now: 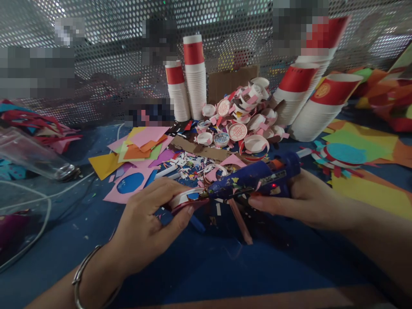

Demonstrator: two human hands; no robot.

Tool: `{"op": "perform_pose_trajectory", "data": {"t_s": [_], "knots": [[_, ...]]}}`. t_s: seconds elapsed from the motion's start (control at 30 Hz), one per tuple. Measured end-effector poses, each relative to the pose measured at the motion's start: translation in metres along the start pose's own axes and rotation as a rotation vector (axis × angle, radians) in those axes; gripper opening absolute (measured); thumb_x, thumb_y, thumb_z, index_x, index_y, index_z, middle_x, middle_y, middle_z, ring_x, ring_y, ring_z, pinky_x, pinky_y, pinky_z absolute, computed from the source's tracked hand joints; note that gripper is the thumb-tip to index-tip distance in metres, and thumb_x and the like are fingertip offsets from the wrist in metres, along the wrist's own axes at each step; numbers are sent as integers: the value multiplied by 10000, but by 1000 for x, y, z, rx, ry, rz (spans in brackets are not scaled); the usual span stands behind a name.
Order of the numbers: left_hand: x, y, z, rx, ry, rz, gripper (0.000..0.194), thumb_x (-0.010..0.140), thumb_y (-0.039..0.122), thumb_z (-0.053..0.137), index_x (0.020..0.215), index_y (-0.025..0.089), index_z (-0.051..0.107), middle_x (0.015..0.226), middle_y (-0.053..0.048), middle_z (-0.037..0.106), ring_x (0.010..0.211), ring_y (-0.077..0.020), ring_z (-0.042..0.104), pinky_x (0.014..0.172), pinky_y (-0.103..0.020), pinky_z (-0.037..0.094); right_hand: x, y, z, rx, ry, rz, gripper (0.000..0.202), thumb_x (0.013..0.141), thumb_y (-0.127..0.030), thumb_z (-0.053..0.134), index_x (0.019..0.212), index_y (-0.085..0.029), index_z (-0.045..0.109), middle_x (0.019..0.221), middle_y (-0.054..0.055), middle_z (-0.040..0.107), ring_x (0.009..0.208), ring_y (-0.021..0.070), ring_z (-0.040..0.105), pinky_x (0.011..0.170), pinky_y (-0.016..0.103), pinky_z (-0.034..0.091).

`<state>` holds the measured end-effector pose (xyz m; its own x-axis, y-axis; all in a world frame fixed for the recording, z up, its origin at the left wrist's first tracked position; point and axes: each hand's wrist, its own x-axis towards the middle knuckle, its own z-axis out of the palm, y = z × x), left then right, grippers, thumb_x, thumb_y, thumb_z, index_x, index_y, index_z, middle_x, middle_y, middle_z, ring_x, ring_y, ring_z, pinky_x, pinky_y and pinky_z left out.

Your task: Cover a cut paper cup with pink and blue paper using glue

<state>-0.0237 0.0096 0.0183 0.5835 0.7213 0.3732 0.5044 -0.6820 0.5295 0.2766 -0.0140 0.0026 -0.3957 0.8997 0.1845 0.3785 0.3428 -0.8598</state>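
Across the blue surface (199,274) from a perforated metal screen (225,19), a person pairs a blue hot-glue gun (243,179) with a small, rimmed paper-cup piece (184,198). The left hand (146,216) pinches the piece narrowly, fingers over the top and thumb beneath, apparently to steady it and leave the near-nozzle edge free. The right hand (299,199) wraps the gun's handle, probably to aim its tip precisely; the nozzle meets or nearly meets the rim, though I cannot tell whether they touch. Both forearms angle inward from the lower corners, the left wrist wearing a metal bracelet (77,279), the right thumb lying along the gun's underside. Piece and gun hang just above the surface, mid-workspace, presumably for easy sight. Behind them spread paper scraps (189,165), a heap of cut cup bases (237,131) and stacked red-and-white paper cups (195,83), likely nested to save room. Coloured paper sheets (146,137) lie to the left.
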Motion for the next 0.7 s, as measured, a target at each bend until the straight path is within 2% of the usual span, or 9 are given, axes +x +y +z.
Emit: {"op": "perform_pose_trajectory", "data": {"t_s": [0.07,0.17,0.27,0.4,0.57,0.7], "knots": [[0,1,-1,22,-2,15,150,905,158,656,1036,229,680,923,-3,680,847,-148,627,730,-283,504,-1,1,0,9,-33,-8,211,815,-475,806,796,-266,783,930,14,777,898,248,712,880,353,603],[0,4,-1,64,9,28,150,894,131,653,1019,208,687,896,-4,670,842,-144,622,742,-273,504,0,-1,1,47,-17,-20,201,799,-454,828,885,-274,800,978,9,787,932,251,720,921,358,601],[1,6,0,76,1,47,142,885,106,654,986,197,697,879,-8,670,828,-141,619,742,-268,506,1,-5,3,74,-5,-41,179,786,-420,848,895,-286,802,1009,0,793,978,254,723,1001,376,577],[-1,6,2,63,-4,46,156,886,97,646,995,194,700,883,-22,676,813,-147,617,704,-268,517,0,-5,4,72,-13,-46,184,785,-410,849,934,-311,805,1005,-14,800,963,250,731,1008,372,578],[-3,3,0,80,34,14,253,906,111,639,1128,220,690,970,-20,707,860,-148,641,734,-277,521,-1,-3,2,-30,4,-55,178,782,-447,841,898,-315,810,996,-6,798,950,274,722,1007,419,574],[-2,4,-3,110,92,0,227,929,174,647,1144,232,689,913,-9,703,794,-158,620,685,-302,496,0,-6,3,17,-45,-84,101,812,-416,823,781,-321,807,902,-24,802,906,248,729,1037,394,560]]}}
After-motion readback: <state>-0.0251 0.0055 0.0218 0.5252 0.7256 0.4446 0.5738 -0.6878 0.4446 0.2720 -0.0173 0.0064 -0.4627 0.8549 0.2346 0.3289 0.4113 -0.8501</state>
